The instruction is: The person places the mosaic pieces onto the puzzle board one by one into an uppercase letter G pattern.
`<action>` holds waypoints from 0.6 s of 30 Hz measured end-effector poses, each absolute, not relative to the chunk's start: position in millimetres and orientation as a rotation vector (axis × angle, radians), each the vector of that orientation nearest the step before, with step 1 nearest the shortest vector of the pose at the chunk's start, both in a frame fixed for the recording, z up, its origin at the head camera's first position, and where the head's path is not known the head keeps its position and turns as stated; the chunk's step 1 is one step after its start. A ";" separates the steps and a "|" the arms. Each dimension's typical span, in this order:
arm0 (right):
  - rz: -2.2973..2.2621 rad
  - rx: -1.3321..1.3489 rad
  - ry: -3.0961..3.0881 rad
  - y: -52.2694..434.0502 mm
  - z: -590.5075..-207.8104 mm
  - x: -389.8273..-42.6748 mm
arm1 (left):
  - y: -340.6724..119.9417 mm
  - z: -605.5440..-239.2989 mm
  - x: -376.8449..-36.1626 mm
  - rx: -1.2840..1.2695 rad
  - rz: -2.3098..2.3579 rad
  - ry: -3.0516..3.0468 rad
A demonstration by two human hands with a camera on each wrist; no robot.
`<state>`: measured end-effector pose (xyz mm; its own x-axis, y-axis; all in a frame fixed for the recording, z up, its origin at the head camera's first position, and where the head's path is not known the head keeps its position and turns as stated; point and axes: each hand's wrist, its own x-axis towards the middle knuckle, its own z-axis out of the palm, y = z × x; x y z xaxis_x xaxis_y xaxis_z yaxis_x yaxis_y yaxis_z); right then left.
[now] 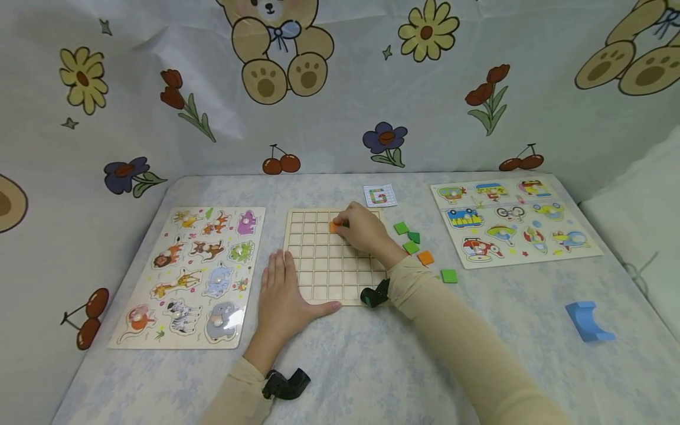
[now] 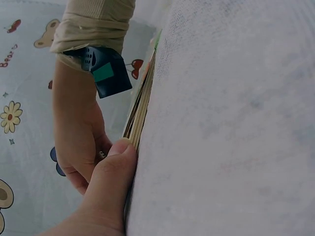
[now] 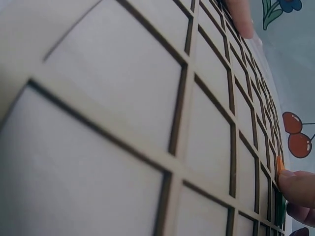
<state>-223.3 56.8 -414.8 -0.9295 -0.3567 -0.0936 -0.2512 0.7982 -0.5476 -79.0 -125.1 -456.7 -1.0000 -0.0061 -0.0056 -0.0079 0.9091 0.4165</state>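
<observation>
A wooden grid board (image 1: 329, 260) lies flat in the middle of the table. My right hand (image 1: 342, 225) reaches over its far rows and pinches a small orange tile (image 1: 333, 226) down onto a cell near the top. In the right wrist view the orange tile (image 3: 279, 167) shows edge-on at my fingertips (image 3: 298, 187) over the grid board (image 3: 123, 123). My left hand (image 1: 287, 286) lies flat on the table at the board's near left corner. Its thumb (image 2: 115, 167) rests against the board's edge (image 2: 140, 105).
Loose green tiles (image 1: 410, 239) and an orange one (image 1: 425, 257) lie right of the board, beyond a pattern card (image 1: 380, 195). An animal puzzle (image 1: 196, 271) lies left, a vehicle puzzle (image 1: 512, 221) right. A blue block (image 1: 587, 320) sits near the right edge.
</observation>
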 end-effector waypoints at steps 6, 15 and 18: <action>-0.776 -0.529 2.794 64.9 -412.0 -218.8 | -124.4 -456.2 -78.8 -0.005 0.671 3.061; -0.811 -0.471 2.815 104.8 -400.9 -216.7 | -124.1 -455.9 -79.3 -0.011 0.681 3.063; -0.778 -0.408 2.817 125.2 -399.5 -218.6 | -124.6 -457.5 -79.4 -0.009 0.677 3.070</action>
